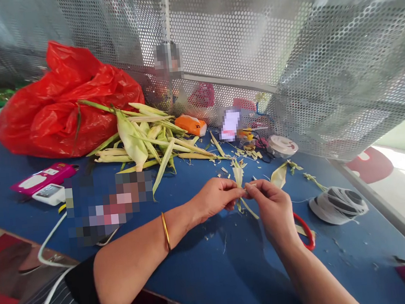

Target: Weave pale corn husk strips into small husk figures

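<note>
My left hand (214,199) and my right hand (273,207) meet above a blue table (205,265), both pinching a narrow pale green leaf strip (239,177) that stands up between the fingertips. A gold bangle sits on my left wrist. Behind the hands lies a pile of long green and yellowish leaves (145,140). Small leaf scraps (247,155) are scattered around. A red-handled tool (307,232) lies partly hidden under my right wrist.
A red plastic bag (52,103) sits at the back left. A perforated metal screen (286,50) walls the far side. A pink box (43,177), a white device (50,193), an orange item (191,124), a white lid (282,145) and a tape roll (338,204) lie around.
</note>
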Available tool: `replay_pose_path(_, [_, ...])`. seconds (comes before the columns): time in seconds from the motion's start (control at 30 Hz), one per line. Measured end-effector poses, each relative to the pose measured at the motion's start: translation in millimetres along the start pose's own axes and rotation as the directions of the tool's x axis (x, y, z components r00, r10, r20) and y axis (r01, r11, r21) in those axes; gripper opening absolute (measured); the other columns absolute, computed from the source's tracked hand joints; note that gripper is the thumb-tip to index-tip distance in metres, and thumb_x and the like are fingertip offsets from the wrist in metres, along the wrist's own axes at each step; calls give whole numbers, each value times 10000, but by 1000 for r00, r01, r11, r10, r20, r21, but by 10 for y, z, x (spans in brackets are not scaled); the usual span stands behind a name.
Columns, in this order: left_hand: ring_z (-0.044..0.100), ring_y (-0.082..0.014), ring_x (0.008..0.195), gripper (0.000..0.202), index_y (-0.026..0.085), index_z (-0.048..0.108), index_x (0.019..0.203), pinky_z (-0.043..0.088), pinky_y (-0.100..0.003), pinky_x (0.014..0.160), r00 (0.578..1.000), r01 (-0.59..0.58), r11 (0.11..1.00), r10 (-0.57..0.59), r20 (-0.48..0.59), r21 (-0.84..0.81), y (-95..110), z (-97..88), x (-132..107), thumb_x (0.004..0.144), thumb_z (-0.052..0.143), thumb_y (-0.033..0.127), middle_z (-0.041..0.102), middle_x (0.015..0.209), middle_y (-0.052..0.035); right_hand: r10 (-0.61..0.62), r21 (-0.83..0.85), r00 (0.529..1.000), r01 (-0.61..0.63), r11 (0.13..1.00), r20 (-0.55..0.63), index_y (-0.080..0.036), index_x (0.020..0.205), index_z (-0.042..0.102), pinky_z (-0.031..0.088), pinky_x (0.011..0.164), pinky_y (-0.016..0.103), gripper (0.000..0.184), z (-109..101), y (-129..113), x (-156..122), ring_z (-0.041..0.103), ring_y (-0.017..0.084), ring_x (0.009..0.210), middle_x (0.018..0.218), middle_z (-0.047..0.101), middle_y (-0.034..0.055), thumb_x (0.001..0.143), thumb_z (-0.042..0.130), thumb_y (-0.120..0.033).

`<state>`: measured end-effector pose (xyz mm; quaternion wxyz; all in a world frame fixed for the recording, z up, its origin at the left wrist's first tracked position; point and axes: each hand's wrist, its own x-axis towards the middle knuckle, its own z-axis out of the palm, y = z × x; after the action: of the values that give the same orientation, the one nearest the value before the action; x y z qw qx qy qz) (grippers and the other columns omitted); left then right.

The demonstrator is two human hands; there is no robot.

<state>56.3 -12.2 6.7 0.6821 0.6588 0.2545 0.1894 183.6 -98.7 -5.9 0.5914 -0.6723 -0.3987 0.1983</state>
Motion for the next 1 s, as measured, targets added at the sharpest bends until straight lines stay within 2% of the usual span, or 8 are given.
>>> replay_pose_path(0.23, [479,-93,534,230,149,660,715,386,-239,550,999,-31,997,30,17,70,-94,26,14,758,660,375,520,576,35,-22,-66,995,29,997,98,-189,854,722,456,699,312,303,-29,-73,19,606,198,750,800,707,39,734,685,-465])
replay_pose_path(0.43, [425,-83,511,278,153,631,632,348,-242,532,1000,-8,996,10,-20,90,-63,34,-23,757,650,401,460,524,52,-58,-66,975,74,995,216,-191,814,711,443,728,309,249,-57,-116,-17,600,200,787,795,690,34,773,670,-433])
replay_pose_path(0.53, [426,-85,517,281,162,585,585,349,-242,535,1000,-8,995,6,26,96,-45,50,-46,762,634,375,452,518,53,-71,-88,987,84,993,141,-187,692,660,412,637,277,245,-52,-111,-34,546,165,676,675,626,0,752,698,-422])
replay_pose_path(0.63, [453,-89,513,266,161,606,623,366,-241,543,999,19,998,-20,27,60,16,32,-68,774,634,378,502,523,38,-88,-50,995,90,995,38,-186,749,693,427,657,279,266,-88,-108,-3,570,169,696,711,656,6,803,659,-444])
replay_pose_path(0.77, [554,-122,569,286,158,693,819,434,-251,581,973,-15,1000,21,-231,26,167,-98,-81,806,612,432,584,602,6,-81,2,959,85,996,-271,-185,880,732,446,780,320,299,-181,-63,117,618,193,806,797,701,27,835,638,-464])
replay_pose_path(0.87, [632,-163,688,266,183,720,928,475,-276,678,932,-89,956,179,-315,281,229,-196,-85,815,610,397,683,731,-36,-62,61,922,92,994,-382,-169,848,720,451,778,325,286,-226,-4,202,609,182,775,761,674,24,812,670,-448])
replay_pose_path(0.93, [661,-196,803,232,215,732,960,474,-287,740,937,-70,874,223,-269,481,215,-216,-91,805,615,340,722,830,-51,-61,87,907,106,991,-417,-163,851,712,463,775,327,264,-257,5,233,611,180,766,763,667,25,800,686,-421])
replay_pose_path(1.0, [664,-222,883,224,239,738,966,461,-292,774,964,-49,797,195,-179,602,164,-201,-98,793,610,299,734,889,-57,-116,47,858,161,986,-500,-164,861,706,478,778,332,236,-315,-25,247,621,183,775,782,671,30,804,681,-391])
